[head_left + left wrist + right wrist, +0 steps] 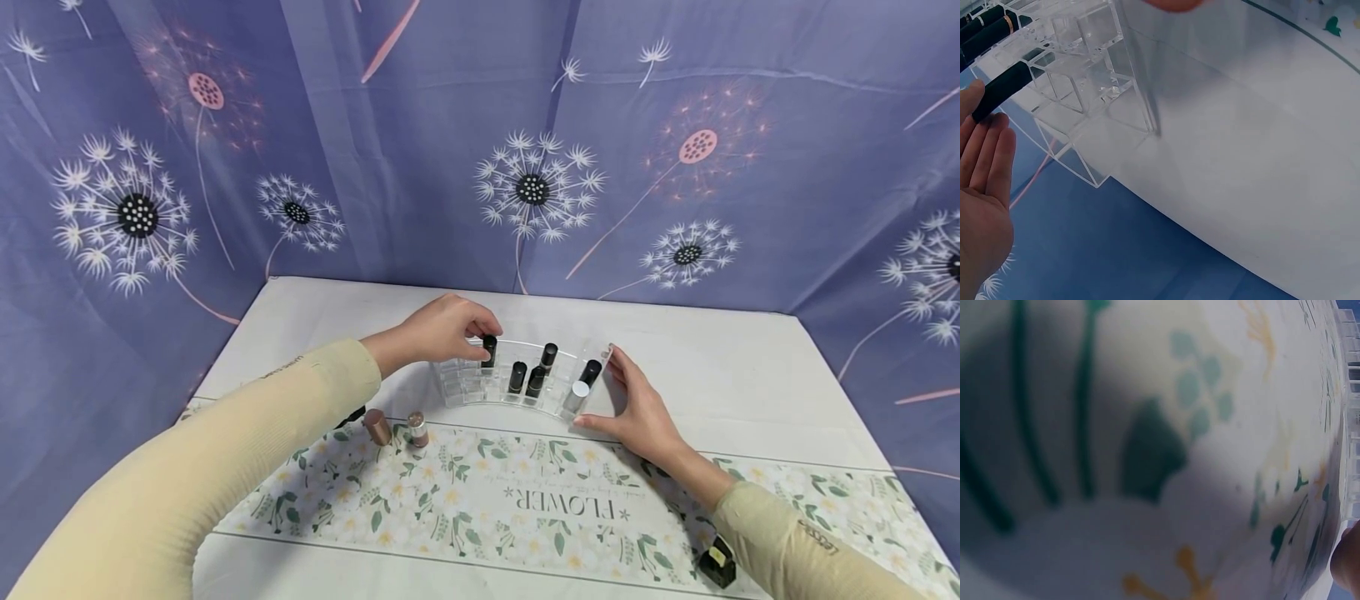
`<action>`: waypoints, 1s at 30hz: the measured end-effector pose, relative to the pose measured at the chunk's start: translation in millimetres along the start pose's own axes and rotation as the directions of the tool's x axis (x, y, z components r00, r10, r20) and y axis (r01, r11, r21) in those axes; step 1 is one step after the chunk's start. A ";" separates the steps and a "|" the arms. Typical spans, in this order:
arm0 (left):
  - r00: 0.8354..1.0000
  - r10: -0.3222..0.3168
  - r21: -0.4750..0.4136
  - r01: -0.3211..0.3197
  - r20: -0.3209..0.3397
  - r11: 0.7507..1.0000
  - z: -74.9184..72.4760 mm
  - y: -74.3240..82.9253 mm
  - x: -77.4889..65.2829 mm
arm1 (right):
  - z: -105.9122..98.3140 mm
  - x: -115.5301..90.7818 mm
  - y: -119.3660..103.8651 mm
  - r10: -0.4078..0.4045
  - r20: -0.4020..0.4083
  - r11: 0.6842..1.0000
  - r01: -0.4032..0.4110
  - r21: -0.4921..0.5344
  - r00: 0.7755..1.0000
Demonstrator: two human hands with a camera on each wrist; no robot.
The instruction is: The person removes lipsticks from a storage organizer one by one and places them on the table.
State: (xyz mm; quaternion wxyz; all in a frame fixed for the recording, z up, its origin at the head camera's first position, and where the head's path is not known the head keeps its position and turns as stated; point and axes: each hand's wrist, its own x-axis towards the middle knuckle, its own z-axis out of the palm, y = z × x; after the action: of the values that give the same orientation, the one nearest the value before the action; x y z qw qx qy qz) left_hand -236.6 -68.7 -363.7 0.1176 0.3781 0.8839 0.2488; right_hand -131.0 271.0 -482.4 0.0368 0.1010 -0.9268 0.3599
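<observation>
A clear acrylic lipstick holder [468, 392] with stepped compartments stands on the table, curved along its length. My left hand [447, 327] pinches a black lipstick tube [489, 352] at the back row, left of the middle. In the left wrist view the lower end of this tube [1007, 90] reaches into a compartment, thumb and fingers round its top. My right hand [637, 412] grips the holder's right end, thumb in front and fingers behind. Several black lipsticks [517, 377] and one with a silvery-white top [577, 397] stand in other compartments.
A rose-gold tube [378, 427] and a clear-based tube with a brownish cap [417, 429] stand on the floral runner [480, 500], left of the holder. A black object with a yellow label [717, 562] lies by the right sleeve. A dandelion-patterned curtain [420, 167] hangs behind the table.
</observation>
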 end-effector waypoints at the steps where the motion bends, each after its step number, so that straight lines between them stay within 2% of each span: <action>1: 1.000 -0.002 0.001 0.002 0.000 1.000 0.1 0.1 0.1 | 0.1 0.1 0.0 -0.002 0.000 1.000 0.002 0.001 1.000; 18: 1.000 -0.008 -0.017 0.007 -0.023 1.000 1.9 -0.3 -0.9 | 1.2 0.2 -0.6 -0.007 0.000 1.000 0.007 -0.003 1.000; 30: 0.999 -0.002 -0.029 0.000 -0.053 1.000 -7.8 4.1 -4.3 | 0.5 0.2 0.5 -0.010 0.000 1.000 0.010 -0.001 1.000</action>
State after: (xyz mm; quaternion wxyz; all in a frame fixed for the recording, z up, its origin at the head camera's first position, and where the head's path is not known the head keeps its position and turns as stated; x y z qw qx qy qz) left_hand -234.2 -72.2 -354.9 0.0997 0.3691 0.8832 0.2716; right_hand -131.3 271.0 -483.1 0.0385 0.1057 -0.9265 0.3591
